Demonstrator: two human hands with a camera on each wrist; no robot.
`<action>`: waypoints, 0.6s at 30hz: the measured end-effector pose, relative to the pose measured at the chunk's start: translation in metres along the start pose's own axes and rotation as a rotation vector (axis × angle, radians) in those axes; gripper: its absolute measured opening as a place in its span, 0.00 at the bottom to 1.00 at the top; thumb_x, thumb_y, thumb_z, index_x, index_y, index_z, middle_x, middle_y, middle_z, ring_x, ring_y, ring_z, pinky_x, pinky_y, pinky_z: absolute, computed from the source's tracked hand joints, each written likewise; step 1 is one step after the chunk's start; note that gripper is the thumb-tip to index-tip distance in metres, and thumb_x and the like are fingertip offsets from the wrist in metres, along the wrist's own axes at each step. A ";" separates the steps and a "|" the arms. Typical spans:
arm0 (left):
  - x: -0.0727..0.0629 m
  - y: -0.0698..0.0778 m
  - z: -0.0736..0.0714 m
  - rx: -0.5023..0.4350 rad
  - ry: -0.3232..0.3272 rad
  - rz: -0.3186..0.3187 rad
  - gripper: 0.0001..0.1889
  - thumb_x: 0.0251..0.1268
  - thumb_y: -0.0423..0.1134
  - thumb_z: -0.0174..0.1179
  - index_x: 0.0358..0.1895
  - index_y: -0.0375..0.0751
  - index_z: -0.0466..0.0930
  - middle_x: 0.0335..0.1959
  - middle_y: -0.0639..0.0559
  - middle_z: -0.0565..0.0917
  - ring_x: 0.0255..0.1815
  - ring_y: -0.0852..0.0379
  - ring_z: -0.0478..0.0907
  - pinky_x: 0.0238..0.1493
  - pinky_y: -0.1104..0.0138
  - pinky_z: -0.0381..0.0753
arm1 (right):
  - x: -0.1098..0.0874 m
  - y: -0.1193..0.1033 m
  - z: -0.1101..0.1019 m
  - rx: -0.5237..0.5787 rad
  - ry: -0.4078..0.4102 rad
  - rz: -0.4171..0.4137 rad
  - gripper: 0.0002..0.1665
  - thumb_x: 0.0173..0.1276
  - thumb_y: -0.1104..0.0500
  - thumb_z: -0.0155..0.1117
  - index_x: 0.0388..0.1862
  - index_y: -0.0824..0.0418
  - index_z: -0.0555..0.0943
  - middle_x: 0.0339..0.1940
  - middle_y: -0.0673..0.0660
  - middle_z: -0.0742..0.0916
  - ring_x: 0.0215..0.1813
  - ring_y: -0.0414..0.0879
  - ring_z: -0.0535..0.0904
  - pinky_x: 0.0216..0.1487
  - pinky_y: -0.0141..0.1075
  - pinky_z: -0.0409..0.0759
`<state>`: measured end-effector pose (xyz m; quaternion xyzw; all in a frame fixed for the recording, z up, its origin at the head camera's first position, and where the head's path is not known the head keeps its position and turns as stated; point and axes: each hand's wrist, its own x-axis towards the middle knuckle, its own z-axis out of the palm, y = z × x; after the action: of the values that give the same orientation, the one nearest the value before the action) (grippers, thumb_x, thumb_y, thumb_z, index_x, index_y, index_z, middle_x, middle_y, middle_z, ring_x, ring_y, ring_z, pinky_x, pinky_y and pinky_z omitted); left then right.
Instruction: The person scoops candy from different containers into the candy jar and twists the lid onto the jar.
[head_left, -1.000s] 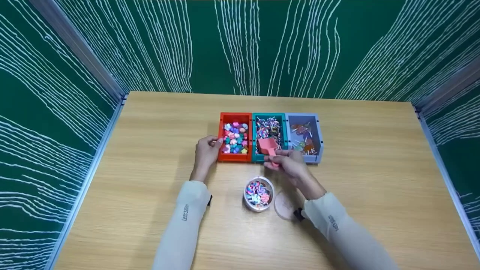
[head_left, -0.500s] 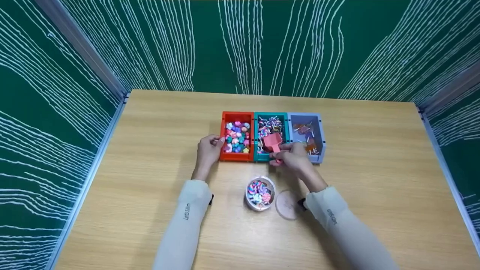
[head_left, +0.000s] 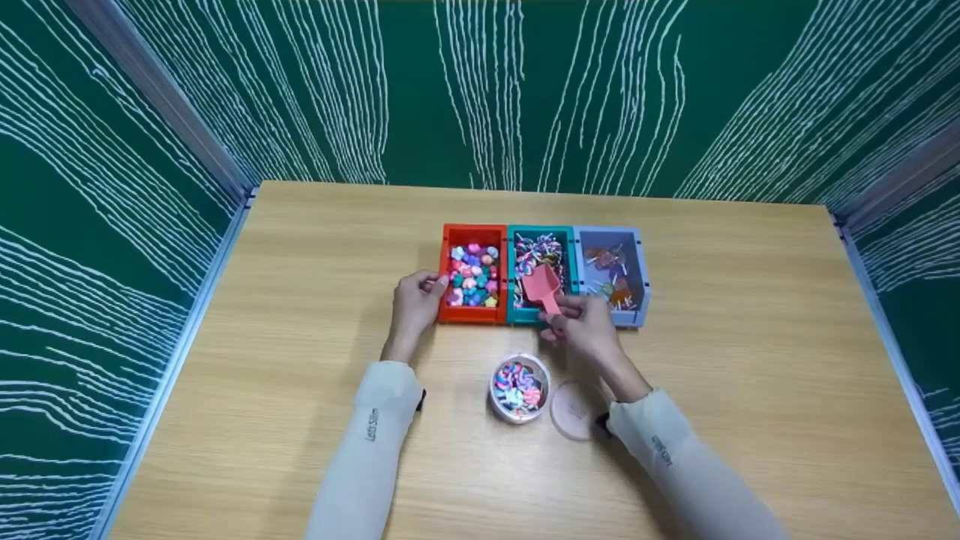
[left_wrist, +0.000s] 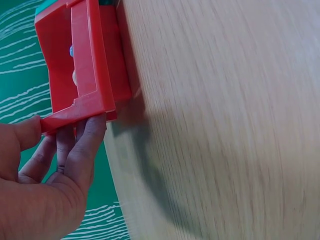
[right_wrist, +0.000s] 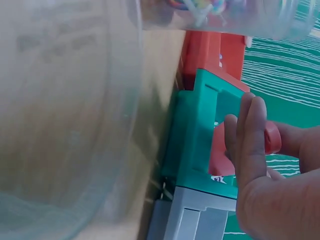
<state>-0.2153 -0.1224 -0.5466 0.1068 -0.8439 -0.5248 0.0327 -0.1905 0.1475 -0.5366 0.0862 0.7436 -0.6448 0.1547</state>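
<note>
My left hand [head_left: 415, 304] grips the left side wall of the red bin [left_wrist: 90, 65], thumb on one face and fingers on the other. Colourful small pieces [head_left: 472, 274] fill that bin. In my right hand [head_left: 589, 330] is a pink scoop [head_left: 541, 283], its handle pinched between thumb and fingers. The scoop's blade is over the green bin [right_wrist: 200, 130], which holds many small lollipop-shaped pieces [head_left: 538, 251]. Below the bins stands a clear round tub [head_left: 519, 416] with swirl lollipop pieces [head_left: 516, 384] inside. In the right wrist view the fingers partly hide the scoop.
A grey-lilac bin [head_left: 643, 292] with translucent lollipops [head_left: 616, 281] adjoins the green one on the right. The tub's round clear lid [head_left: 574, 411] lies on the wooden table [head_left: 225, 375], close to my right wrist. Green panels with white lines [head_left: 480, 90] enclose the table's back and sides.
The scoop has shifted slightly right, then a little back left, over the green bin and has changed its tilt. My left hand keeps its hold on the red bin.
</note>
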 end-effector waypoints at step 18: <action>0.000 0.000 0.000 0.023 -0.014 -0.042 0.12 0.78 0.35 0.62 0.52 0.30 0.88 0.39 0.41 0.86 0.41 0.49 0.79 0.47 0.60 0.81 | 0.005 -0.010 0.012 -0.501 0.049 -0.132 0.23 0.73 0.73 0.61 0.66 0.74 0.80 0.56 0.71 0.88 0.50 0.56 0.86 0.44 0.36 0.87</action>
<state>-0.2156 -0.1229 -0.5469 0.1211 -0.8476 -0.5165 0.0145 -0.1975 0.1338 -0.5304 0.0119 0.8876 -0.4469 0.1108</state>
